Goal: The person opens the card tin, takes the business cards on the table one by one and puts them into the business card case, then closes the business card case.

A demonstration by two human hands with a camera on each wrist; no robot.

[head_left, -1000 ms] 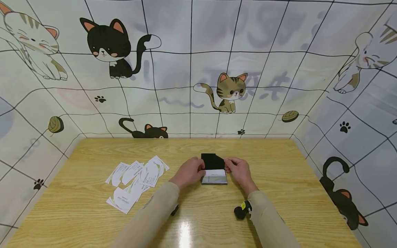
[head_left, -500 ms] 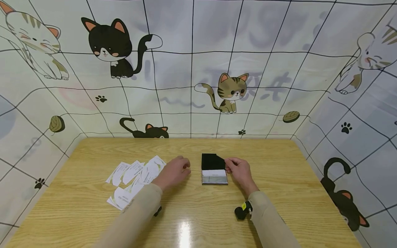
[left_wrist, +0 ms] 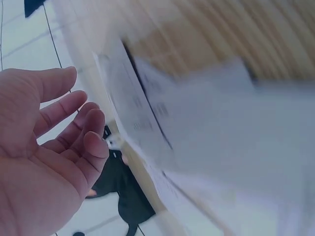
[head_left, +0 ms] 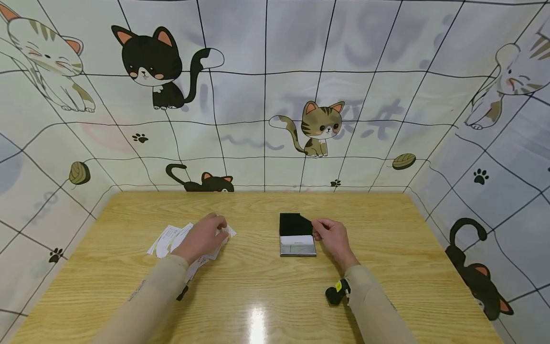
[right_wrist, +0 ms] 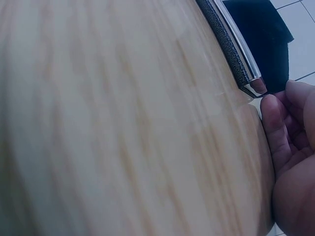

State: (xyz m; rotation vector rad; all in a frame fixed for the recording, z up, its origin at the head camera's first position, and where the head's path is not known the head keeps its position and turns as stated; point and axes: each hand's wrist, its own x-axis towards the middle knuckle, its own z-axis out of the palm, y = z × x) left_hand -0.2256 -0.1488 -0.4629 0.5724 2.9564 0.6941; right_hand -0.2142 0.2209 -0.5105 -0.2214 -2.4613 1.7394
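An opened business card case [head_left: 297,250] lies on the table, its black flap [head_left: 293,224] folded back away from me. White cards [head_left: 296,240] show inside its shiny metal tray. My right hand [head_left: 332,236] pinches the case's right edge, thumb and fingertips at the flap's corner in the right wrist view. To the left, my left hand [head_left: 201,240] is over the loose white business cards [head_left: 164,241] and hides many of them. In the left wrist view its fingers are loosely bent, with nothing between them, and blurred cards [left_wrist: 206,123] lie beside the fingertips.
The wooden table [head_left: 266,296] carries both the case and the scattered cards. A cloth wall [head_left: 240,95] printed with cats and grid lines stands behind it and on both sides. A black wrist camera [head_left: 334,295] sits under the right sleeve.
My left hand has let go of the card case's left side and moved left to the loose cards. My right hand stays at the case's right edge; the case has not moved.
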